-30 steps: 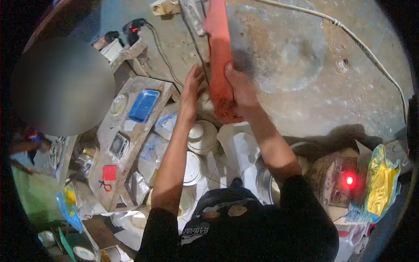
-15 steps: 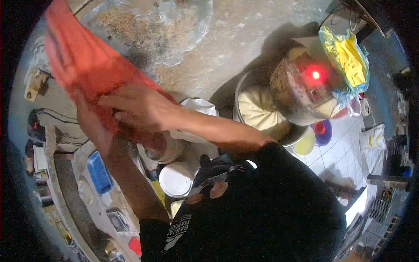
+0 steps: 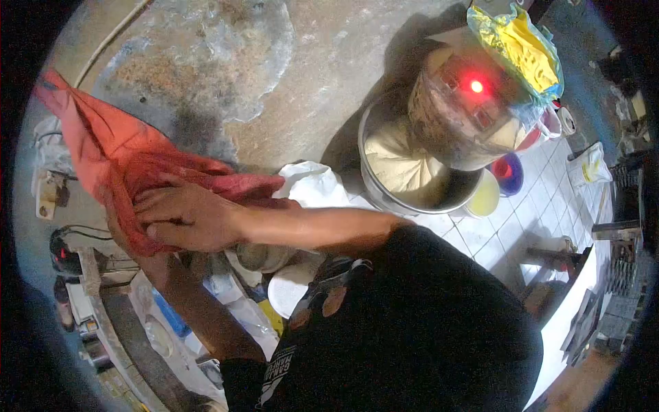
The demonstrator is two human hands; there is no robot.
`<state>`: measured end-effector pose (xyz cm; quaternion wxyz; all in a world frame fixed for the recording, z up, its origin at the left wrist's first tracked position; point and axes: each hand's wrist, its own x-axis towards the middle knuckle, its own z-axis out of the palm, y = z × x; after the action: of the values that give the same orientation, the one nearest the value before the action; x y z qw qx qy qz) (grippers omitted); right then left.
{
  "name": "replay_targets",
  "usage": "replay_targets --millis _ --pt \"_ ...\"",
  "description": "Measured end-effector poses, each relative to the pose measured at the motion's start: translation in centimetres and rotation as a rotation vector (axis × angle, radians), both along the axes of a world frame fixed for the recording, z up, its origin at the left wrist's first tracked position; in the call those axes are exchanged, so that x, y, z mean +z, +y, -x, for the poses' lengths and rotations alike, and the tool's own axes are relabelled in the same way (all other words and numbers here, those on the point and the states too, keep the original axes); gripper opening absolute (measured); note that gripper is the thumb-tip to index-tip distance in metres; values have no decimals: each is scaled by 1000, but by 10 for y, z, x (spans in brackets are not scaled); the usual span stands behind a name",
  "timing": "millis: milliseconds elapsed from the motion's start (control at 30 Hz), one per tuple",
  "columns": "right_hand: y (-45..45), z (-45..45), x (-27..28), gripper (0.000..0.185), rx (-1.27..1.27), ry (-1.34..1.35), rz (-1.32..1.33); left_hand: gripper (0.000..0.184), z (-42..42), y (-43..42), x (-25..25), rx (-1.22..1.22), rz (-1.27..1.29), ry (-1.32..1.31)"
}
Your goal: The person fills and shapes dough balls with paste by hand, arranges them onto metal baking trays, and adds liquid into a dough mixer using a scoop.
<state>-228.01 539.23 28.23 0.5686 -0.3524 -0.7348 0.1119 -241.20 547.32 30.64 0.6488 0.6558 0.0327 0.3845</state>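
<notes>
A red cloth (image 3: 117,141) stretches from the upper left down to my two hands, with a loose end hanging to the right. My right hand (image 3: 189,216) lies over the bunched cloth, its fingers curled into the folds. Beneath and to the left of it, my left hand (image 3: 122,230) grips the same cloth; folds and the right hand hide most of its fingers. A white plastic bag (image 3: 309,184) sits just beyond my right forearm.
At the right, a metal bowl (image 3: 374,182) holds pale dough (image 3: 398,158) under a machine head (image 3: 453,113) with a red light. A bag of yellow paste (image 3: 525,51) rests on top. Beside the bowl stand a yellow container (image 3: 484,196) and a purple container (image 3: 511,175). A white lidded tub (image 3: 288,288) is near my body.
My hands have moved down with the cloth, and the right hand now lies flatter over its folds. A loose end of cloth now spreads right. The whole view has shifted slightly.
</notes>
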Motion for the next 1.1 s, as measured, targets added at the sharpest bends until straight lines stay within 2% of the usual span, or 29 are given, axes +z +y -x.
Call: replay_targets --millis 33,67,100,133,167,200,267,333,367,400,467,533,567,600,667,767,867,933,967,1000,1033,1067,1100 --pt "-3 -1 -2 43 115 286 81 55 -3 0 5 -203 99 -83" --pt "1 5 -8 43 110 288 72 56 -10 -5 6 -311 147 -122" --pt "8 16 -14 45 -31 361 -38 56 -18 -11 8 -418 199 -155" --pt "18 24 -19 47 -175 435 -148 58 -32 -28 1 15 400 -208" --pt "27 24 -17 47 -183 441 -154 61 -46 -46 -2 456 584 -255" --pt "37 18 -13 52 -81 575 -61 61 -61 -62 -4 447 579 -255" --pt "38 4 -4 57 20 715 29 64 -79 -86 -7 659 459 -23" --pt "21 -20 18 55 295 624 359 61 -66 -65 -16 624 453 -56" --pt "7 -20 28 55 287 627 349 58 -59 -51 -21 595 458 -87" --pt "-13 -12 41 45 194 473 437 57 -47 -36 -15 575 441 -108" --pt "-22 -6 44 38 97 319 524 56 -24 -19 4 493 353 -109" --pt "-8 1 30 50 143 421 200 55 -18 -13 4 484 327 -104" --pt "19 5 18 50 141 428 195 55 -25 -14 1 519 344 -101" --pt "59 11 1 58 2 229 52 54 -36 -23 -4 553 375 -113" --pt "67 8 -1 65 -132 20 -86 53 -52 -35 -16 623 350 -102" --pt "36 8 -6 70 -139 9 -27 51 -44 -20 -7 661 366 -58" --pt "15 7 -3 72 -165 113 -128 50 -44 -36 21 699 467 -56" --pt "6 -4 5 75 -124 -75 -159 49 -40 -35 28 617 422 -87" --pt "0 -20 18 75 -125 -73 -157 48 -28 -23 16 469 293 -122" --pt "-5 -42 36 76 132 118 44 47 -17 -11 5 313 173 -162" --pt "-7 -53 46 77 388 306 248 47 -13 3 -4 443 199 -119" --pt "3 -45 41 77 388 302 248 48 -21 4 -12 506 212 -99" --pt "22 -32 29 70 287 529 178 48 -29 5 -19 568 226 -77"
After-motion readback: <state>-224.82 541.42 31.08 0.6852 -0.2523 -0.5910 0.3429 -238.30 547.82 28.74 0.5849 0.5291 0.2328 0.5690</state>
